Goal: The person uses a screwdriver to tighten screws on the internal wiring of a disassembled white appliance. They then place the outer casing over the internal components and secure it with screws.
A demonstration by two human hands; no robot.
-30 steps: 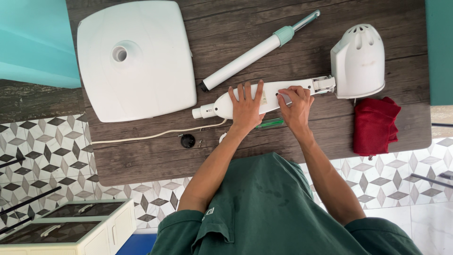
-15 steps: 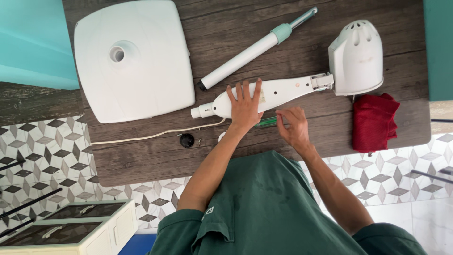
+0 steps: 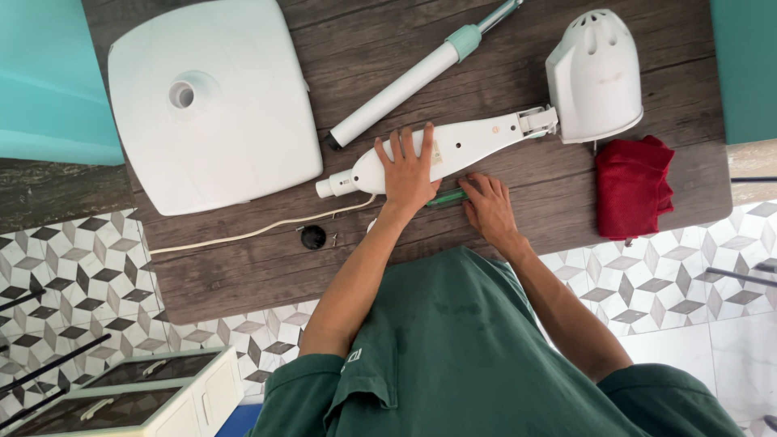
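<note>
Head view: looking straight down at a dark wood-grain tabletop (image 3: 243,275) over patterned floor tiles.
Left hand (image 3: 407,170): open, fingers spread, palm pressed flat on the white fan neck (image 3: 477,139).
Right hand (image 3: 488,206): fingers curled down onto a green-handled screwdriver (image 3: 445,197); contact is clear, a full grip cannot be told.
Screwdriver position: lying on the tabletop just below the fan neck, between the two hands.
Fan neck: lies slanted, its upper end joined to the white motor housing (image 3: 595,73).
Cord (image 3: 243,235): runs left from the neck's lower end.
Nearby: square white base (image 3: 214,105) at left; white tube with teal collar (image 3: 413,77) above the neck; red cloth (image 3: 633,186) at right; small black knob (image 3: 313,237) by the cord.
</note>
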